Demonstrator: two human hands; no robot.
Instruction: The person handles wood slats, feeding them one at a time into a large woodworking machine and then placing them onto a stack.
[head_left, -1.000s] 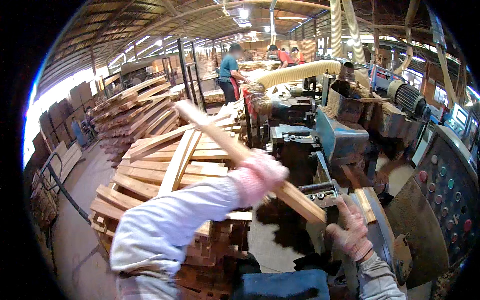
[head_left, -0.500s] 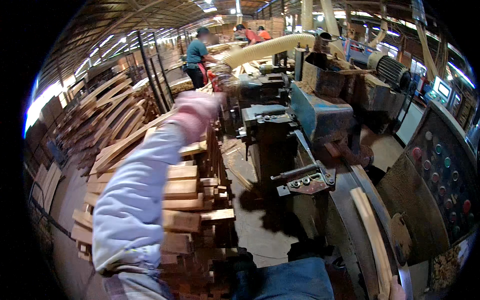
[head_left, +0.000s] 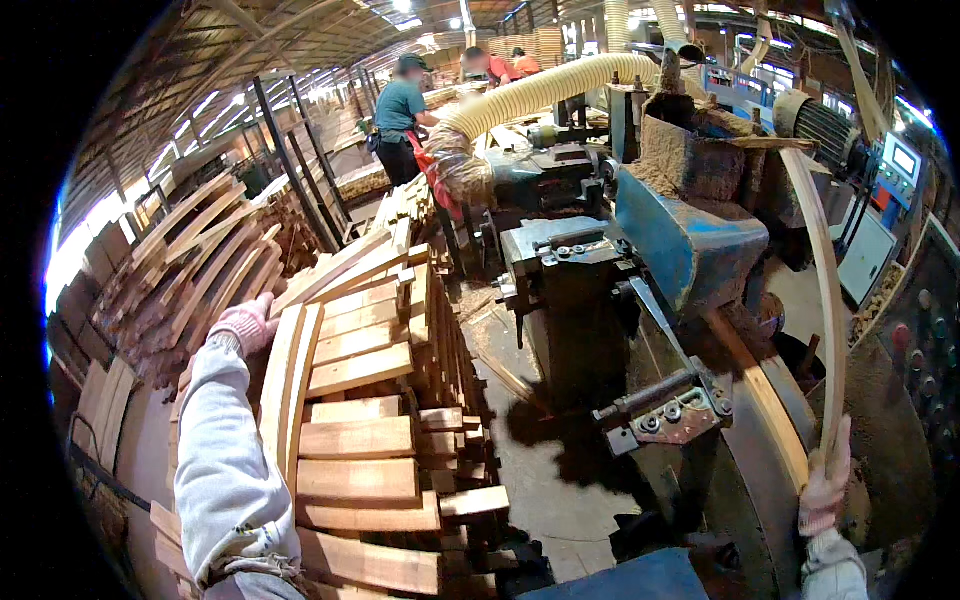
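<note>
My right hand (head_left: 825, 490), in a pinkish glove, is closed around the lower end of a long, slightly curved wooden strip (head_left: 826, 290). That strip rises steeply along the right side of the machine. Just left of the hand, another wooden strip (head_left: 768, 405) lies along the machine's metal bed. My left hand (head_left: 245, 325), also gloved, is at the left side of a stack of cut boards (head_left: 358, 480). Its visible fingers are apart, beside the far ends of two long boards (head_left: 285, 385) lying lengthwise on the stack; some fingers are hidden.
A woodworking machine with a blue, sawdust-covered hood (head_left: 690, 235) and a ribbed cream hose (head_left: 560, 90) stands ahead. A button panel (head_left: 905, 370) is at the right. Curved planks (head_left: 190, 260) are piled at the left. A person in a teal shirt (head_left: 398, 115) works beyond.
My left hand has drawn back and left from beyond the stack to beside the two long boards. My right hand has come further into view, with a strip now standing steeply in it.
</note>
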